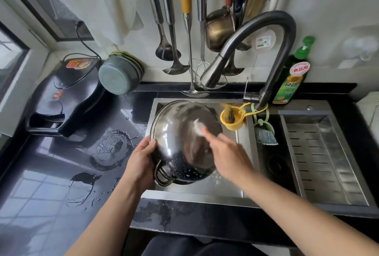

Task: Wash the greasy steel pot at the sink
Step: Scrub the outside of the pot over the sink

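The steel pot [176, 132] hangs tilted over the left basin of the sink [196, 195], its underside turned up toward me and flecked with suds. My left hand [141, 161] grips its rim just above a loop handle. My right hand [225, 153] is blurred, pressed against the pot's bottom with a small pale scrubbing pad [199, 126] at its fingertips. The dark curved faucet [246, 50] arches above the basin; no water stream shows.
A yellow sponge holder [232, 118] and a green holder with a cloth [264, 132] hang from the faucet base. Green dish soap bottle [291, 77] stands behind the sink. A drain tray [328, 153] fills the right basin. Puddles lie on the black counter [61, 173], beside an electric cooker [65, 95].
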`<state>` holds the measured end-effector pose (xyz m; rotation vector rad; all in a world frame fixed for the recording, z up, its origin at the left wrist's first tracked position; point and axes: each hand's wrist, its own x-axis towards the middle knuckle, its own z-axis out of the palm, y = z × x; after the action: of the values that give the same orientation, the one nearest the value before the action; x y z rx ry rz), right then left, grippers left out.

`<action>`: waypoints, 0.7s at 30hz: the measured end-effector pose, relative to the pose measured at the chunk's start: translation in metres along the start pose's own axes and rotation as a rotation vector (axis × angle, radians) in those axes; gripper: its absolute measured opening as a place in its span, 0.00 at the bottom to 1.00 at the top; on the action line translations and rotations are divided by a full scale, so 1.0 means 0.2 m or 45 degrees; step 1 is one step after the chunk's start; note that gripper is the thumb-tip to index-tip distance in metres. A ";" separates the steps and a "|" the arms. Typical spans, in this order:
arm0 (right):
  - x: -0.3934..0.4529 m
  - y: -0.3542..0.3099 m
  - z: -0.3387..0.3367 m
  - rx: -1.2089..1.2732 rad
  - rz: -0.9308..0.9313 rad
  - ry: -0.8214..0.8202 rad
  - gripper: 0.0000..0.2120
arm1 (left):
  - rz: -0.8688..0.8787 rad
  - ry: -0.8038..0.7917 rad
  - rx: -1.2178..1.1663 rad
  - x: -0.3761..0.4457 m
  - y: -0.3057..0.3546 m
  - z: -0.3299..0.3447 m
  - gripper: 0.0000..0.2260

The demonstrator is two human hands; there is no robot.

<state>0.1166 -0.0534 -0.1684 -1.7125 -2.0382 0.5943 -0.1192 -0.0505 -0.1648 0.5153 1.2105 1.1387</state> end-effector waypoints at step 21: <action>-0.02 0.10 0.01 -0.067 0.264 -0.187 0.35 | -0.103 0.312 -0.367 -0.08 -0.12 -0.07 0.14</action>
<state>0.1323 -0.0552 -0.1807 -1.9808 -2.0028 0.7590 -0.1209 -0.0777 -0.1822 0.1094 1.2362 1.3074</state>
